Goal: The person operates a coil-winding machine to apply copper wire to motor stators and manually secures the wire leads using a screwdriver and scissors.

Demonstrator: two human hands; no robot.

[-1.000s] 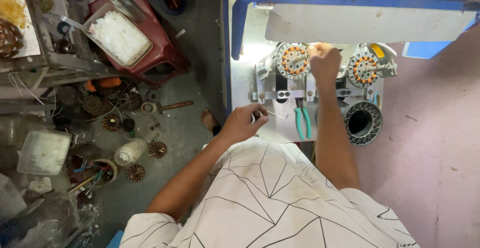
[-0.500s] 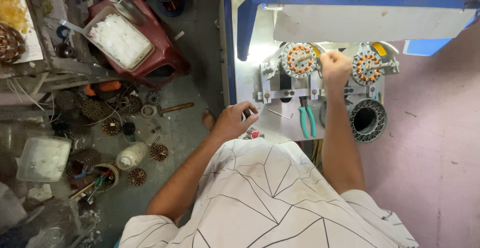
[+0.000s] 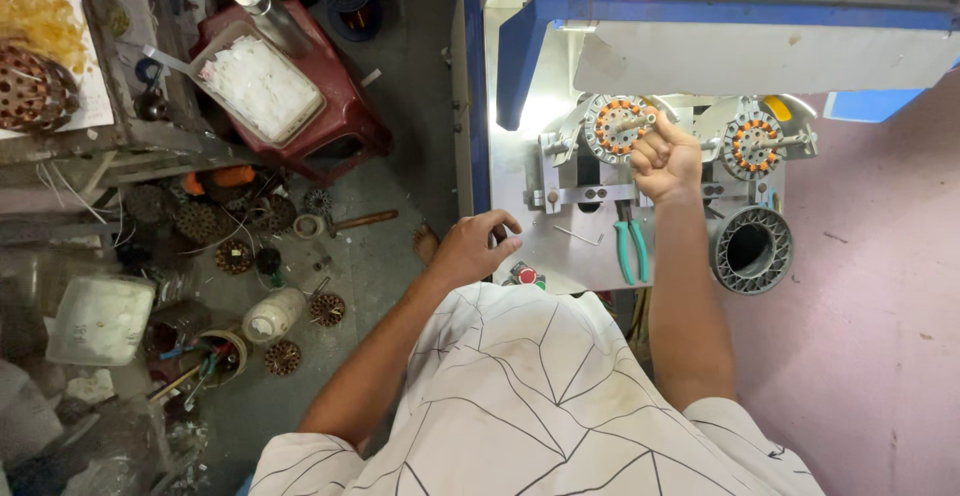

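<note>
My right hand (image 3: 665, 161) is closed in a fist, its knuckles against the right side of a round stator with orange-tipped copper coils (image 3: 614, 126) that is mounted on the winding machine; I see nothing in the fist. A second stator of the same kind (image 3: 755, 144) sits on the mount to the right. My left hand (image 3: 480, 246) rests at the front left edge of the metal work plate (image 3: 570, 261). Its fingers are curled and apart and hold nothing, just above a red push button (image 3: 524, 276).
Green-handled pliers (image 3: 630, 251) and a thin metal pin (image 3: 580, 236) lie on the plate. A grey finned ring housing (image 3: 750, 248) stands at its right. The floor at left holds several wound rotors (image 3: 282, 358), a red stool with a white tray (image 3: 262, 86) and a hammer (image 3: 350, 224).
My left hand has drawn back from the middle of the plate to its front left edge by the red button. My right hand stays at the left stator.
</note>
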